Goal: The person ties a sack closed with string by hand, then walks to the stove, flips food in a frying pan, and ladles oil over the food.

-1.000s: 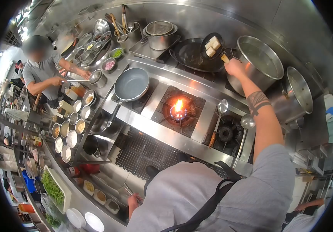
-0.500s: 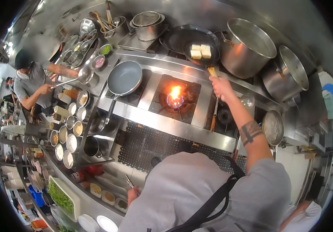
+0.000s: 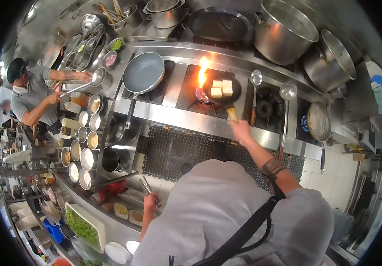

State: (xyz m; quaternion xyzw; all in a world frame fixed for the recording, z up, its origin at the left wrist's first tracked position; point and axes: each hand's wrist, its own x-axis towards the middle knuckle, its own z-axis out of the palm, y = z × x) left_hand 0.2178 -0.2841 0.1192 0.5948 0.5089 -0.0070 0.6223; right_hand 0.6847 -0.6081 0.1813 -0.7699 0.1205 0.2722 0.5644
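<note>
My right hand (image 3: 240,131) is closed round the yellowish handle of a small dark frying pan (image 3: 235,98). Several pale, square blocks (image 3: 227,91) lie in the pan, looking like tofu, though I cannot be sure. The pan sits at the right side of a lit gas burner (image 3: 201,101), whose orange flame (image 3: 203,71) rises along the pan's left edge. Low on the left, beside the counter, my left hand (image 3: 151,201) is wrapped round metal tongs (image 3: 145,184) that point up and away from me.
A grey frying pan (image 3: 143,73) rests left of the flame. Large stockpots (image 3: 284,33) and a wide black pan (image 3: 220,24) stand behind. Ladles (image 3: 287,92) and another pan (image 3: 318,122) are at right. At left, a co-worker (image 3: 35,88) holds a ladle over a metal pot.
The dark pan with the blocks has come from the back of the stove down to the lit burner, drawn by my right hand. The flame is taller. My left hand and tongs show more fully.
</note>
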